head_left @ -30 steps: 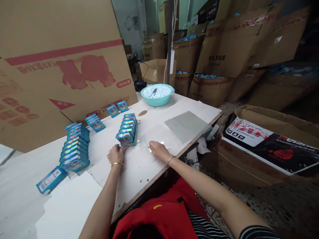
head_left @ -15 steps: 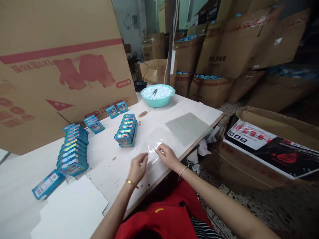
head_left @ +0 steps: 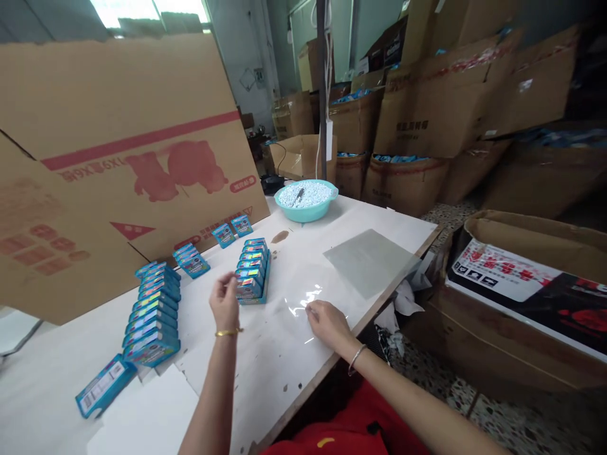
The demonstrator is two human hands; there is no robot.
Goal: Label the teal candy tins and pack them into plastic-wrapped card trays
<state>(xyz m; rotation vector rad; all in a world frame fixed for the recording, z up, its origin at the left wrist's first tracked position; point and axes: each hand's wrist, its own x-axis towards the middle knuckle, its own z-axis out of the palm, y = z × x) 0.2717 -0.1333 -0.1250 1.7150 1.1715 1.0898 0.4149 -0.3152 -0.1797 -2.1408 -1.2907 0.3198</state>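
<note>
My left hand (head_left: 224, 303) is raised beside the near end of a row of small blue boxes (head_left: 251, 268), its fingers loosely curled and slightly apart, with nothing visible in them. The boxes stand close together in a blue tray (head_left: 255, 301). My right hand (head_left: 329, 325) lies low over the table, thumb and fingers pinched on the edge of a clear plastic film (head_left: 301, 306). Glare shows on the film, and its outline is hard to follow against the white surface.
More blue boxes stand in a long row (head_left: 154, 316) on the left, with one box (head_left: 105, 385) lying flat. A turquoise basin (head_left: 306, 212) of small pale pieces sits at the back. A grey translucent sheet (head_left: 372, 262) lies right; a large carton (head_left: 142, 126) stands behind.
My left hand has moved away from the film, left and up to the row of blue boxes. The right hand stays at the film. The view has tilted up slightly.
</note>
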